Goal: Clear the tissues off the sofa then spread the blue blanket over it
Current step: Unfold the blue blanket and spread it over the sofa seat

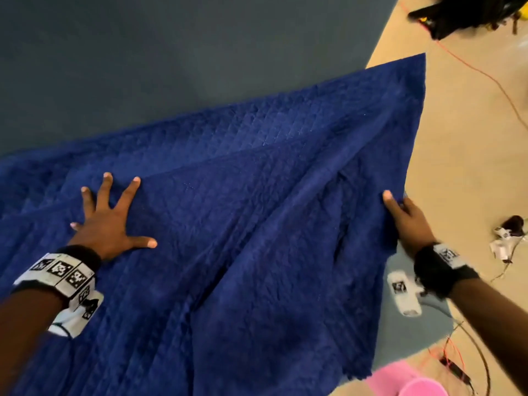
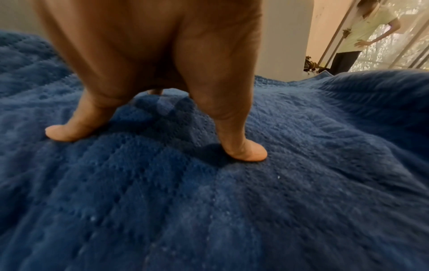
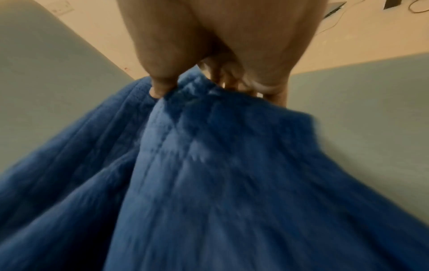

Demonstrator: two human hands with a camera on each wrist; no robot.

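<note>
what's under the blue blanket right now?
The blue blanket lies over the grey-blue sofa, bare beyond its far edge. The left hand presses flat on top; the right hand grips its edge. Whatever is beneath the cloth is hidden.

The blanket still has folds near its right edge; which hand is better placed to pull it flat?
The right hand: it already grips the blanket at that edge, while the left hand lies flat, pressing it down.
</note>
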